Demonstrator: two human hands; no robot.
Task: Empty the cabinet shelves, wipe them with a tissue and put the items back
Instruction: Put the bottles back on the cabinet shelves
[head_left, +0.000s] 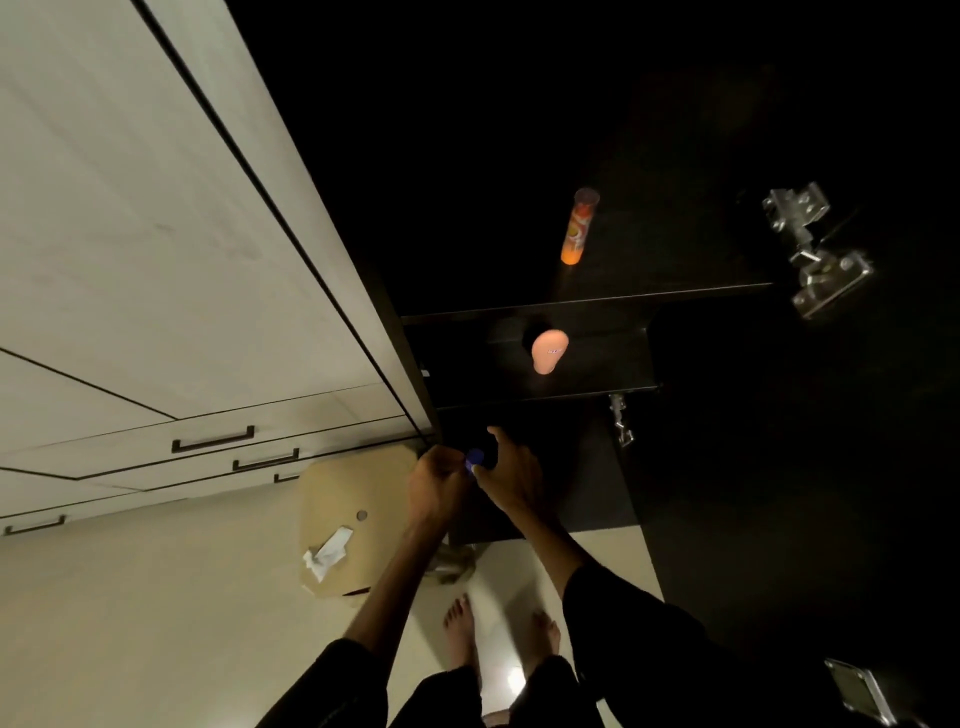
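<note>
The cabinet shelves (587, 299) look like dark, smooth, faintly glossy board, with bright polished metal hinges (815, 249) at three o'clock. The floor (156, 623) is glossy pale tile, and at seven o'clock matt brown cardboard (337, 499) carries crumpled white paper tissue (326, 552).

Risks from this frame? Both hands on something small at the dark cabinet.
1. The small blue-capped item sits between the left hand and right hand above bare feet; a slip would likely drop it there.
2. The cabinet interior is very dark, so the tall orange bottle and peach bottle standing alone on their shelves could be knocked over by a reaching arm.
</note>
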